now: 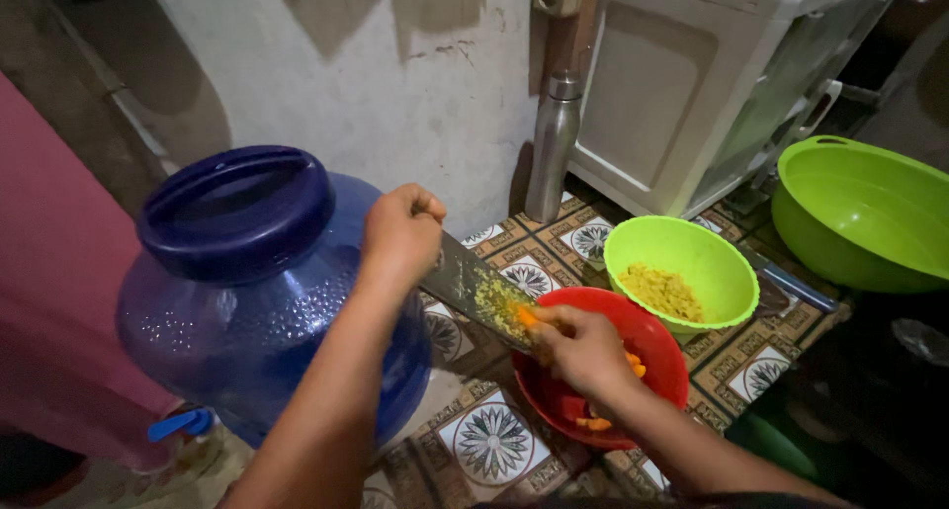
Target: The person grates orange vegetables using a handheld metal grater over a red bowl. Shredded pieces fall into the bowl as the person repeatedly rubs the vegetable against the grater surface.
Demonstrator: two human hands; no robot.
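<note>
The right hand (pixel 581 349) pinches an orange piece (pixel 527 318) against a flat metal grater (pixel 479 292), fingers curled tight over the red bowl (pixel 660 356) — most of the piece is hidden under the fingertips. At ten o'clock from it the left hand (pixel 400 230) is fisted round the grater's upper end, which it covers. Beyond, at two o'clock, a small green bowl (pixel 717 257) holds yellow shreds. The big green basin (pixel 870 217) is cut off at the edge — the steel bottle (pixel 551 145) stands by the wall.
</note>
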